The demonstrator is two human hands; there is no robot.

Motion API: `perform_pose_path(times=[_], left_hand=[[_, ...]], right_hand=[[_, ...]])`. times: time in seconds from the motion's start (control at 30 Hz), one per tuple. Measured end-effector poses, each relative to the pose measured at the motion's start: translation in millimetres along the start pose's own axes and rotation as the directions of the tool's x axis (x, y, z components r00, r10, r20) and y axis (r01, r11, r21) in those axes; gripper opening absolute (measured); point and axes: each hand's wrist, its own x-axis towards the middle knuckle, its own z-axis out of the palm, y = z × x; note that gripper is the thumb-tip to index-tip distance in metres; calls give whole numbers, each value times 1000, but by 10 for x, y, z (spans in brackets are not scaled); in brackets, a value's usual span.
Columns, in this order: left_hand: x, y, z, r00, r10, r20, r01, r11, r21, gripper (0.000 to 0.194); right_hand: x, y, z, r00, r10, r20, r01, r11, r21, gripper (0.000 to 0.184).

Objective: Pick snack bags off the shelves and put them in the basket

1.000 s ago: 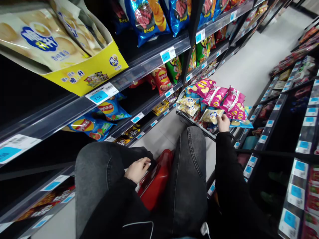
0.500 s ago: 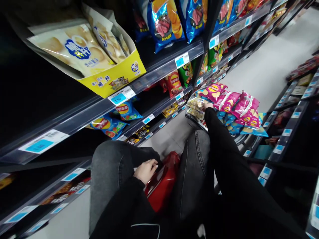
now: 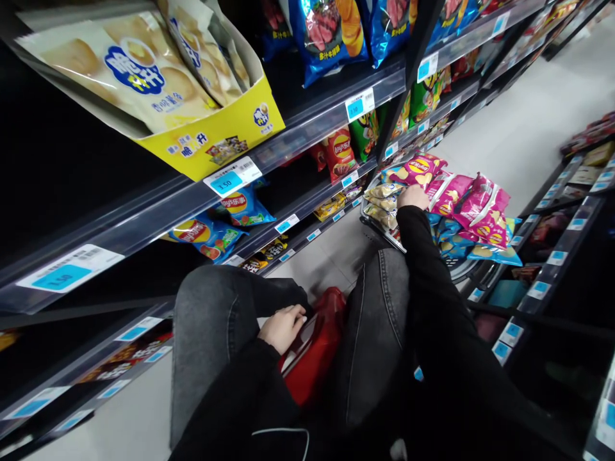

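My right hand (image 3: 413,197) reaches into a shopping basket (image 3: 464,272) heaped with snack bags. It lies between cream-coloured snack bags (image 3: 383,208) on its left and pink chip bags (image 3: 449,194) on its right. The back of that hand faces me, and its fingertips are hidden among the bags. Blue chip bags (image 3: 454,237) are packed under the pink ones. My left hand (image 3: 284,328) rests by my knee, with relaxed fingers lying loosely above a glossy red object (image 3: 317,352) between my legs. Nothing shows in the left hand.
Shelves with price tags rise on my left. One holds a yellow display box (image 3: 221,144) of cream snack bags, with blue chip bags (image 3: 331,38) farther along. Lower shelving (image 3: 541,288) lines the right side, and pale aisle floor (image 3: 509,115) stretches ahead.
My right hand has moved off the cream-coloured bags, slightly right and up, to beside the pink ones. The left hand stays in place. The view has shifted slightly.
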Motion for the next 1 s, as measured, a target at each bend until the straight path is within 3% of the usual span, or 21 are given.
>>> perform_pose_path(times=[0.03,0.1,0.17,0.2,0.23,0.3,0.4,0.53,0.7,0.87,1.0], left_hand=[[0,0,1,1000,-1,0,1,1000,0,20],[0,5,-1,1000,-3,-1,3,1000,10,19],[-3,16,-8,1000,-4,4,4,1000,25,19],[-6,23,-14,1000,-6,9,6,1000,29,19],[-9,30,-20,1000,-8,13,8,999,31,19],[-17,42,-31,1000,-15,13,15,999,31,19],[-24,48,-40,1000,-30,9,29,999,36,19],[-20,51,-42,999,-37,19,36,999,39,20],[-14,72,-46,999,-43,29,42,998,36,20],[-7,63,-33,999,-38,36,37,998,42,21],[9,66,-24,997,-44,60,40,997,73,20]], right_hand=[[-16,-75,0,999,-51,-17,51,998,-33,48],[-40,-226,30,960,-281,6,279,949,-143,46],[-46,-344,94,848,-510,144,529,802,-277,48],[-40,-380,132,805,-549,226,593,736,-326,46],[-27,-399,170,797,-532,287,604,712,-358,44],[13,-386,232,837,-429,340,542,737,-404,38],[87,-280,274,882,-345,321,460,779,-427,36],[143,-134,289,890,-346,298,449,783,-431,37],[201,-51,310,892,-325,315,437,798,-414,52],[263,27,295,886,-292,360,434,795,-424,49],[144,-26,362,894,-291,341,421,807,-414,68]])
